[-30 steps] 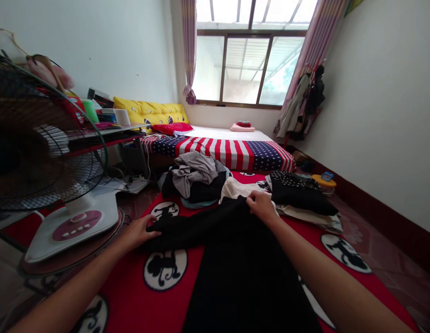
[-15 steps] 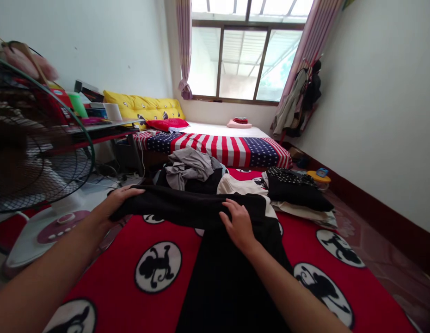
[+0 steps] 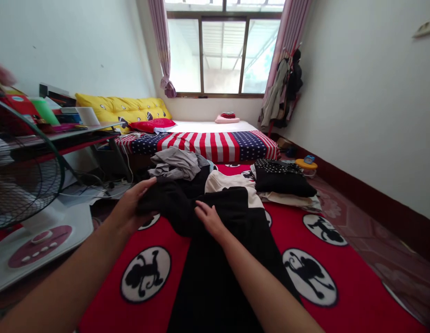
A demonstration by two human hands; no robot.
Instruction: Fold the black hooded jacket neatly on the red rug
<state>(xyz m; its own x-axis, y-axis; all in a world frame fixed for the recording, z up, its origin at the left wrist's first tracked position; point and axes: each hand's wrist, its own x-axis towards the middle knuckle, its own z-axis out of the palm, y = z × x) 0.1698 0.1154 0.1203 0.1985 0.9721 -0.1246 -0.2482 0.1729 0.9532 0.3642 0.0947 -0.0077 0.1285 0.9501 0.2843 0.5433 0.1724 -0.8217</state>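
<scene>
A black long-sleeved top (image 3: 222, 273) with a cream upper part (image 3: 229, 181) lies spread on a red blanket with monkey prints (image 3: 107, 296). My left hand (image 3: 133, 206) is closed around the end of its left sleeve, lifted a little off the blanket. The sleeve (image 3: 173, 203) bends between my hands. My right hand (image 3: 210, 221) rests on the black cloth where the sleeve meets the body, its fingers stretched out. Just beyond the sleeve is a loose heap of grey clothing (image 3: 180, 163) with dark cloth under it.
A stack of folded clothes (image 3: 284, 182) sits at the right, with a yellow-lidded container (image 3: 306, 165) behind it. To the left stand a fan (image 3: 27, 185) and a cluttered desk (image 3: 107, 125). A bed with a striped, starred cover (image 3: 208, 145) is under the window.
My left hand has brought the sleeve end inward, so the sleeve, stretched out before, now bends. My right hand has slid toward the sleeve. The view has shifted to the right.
</scene>
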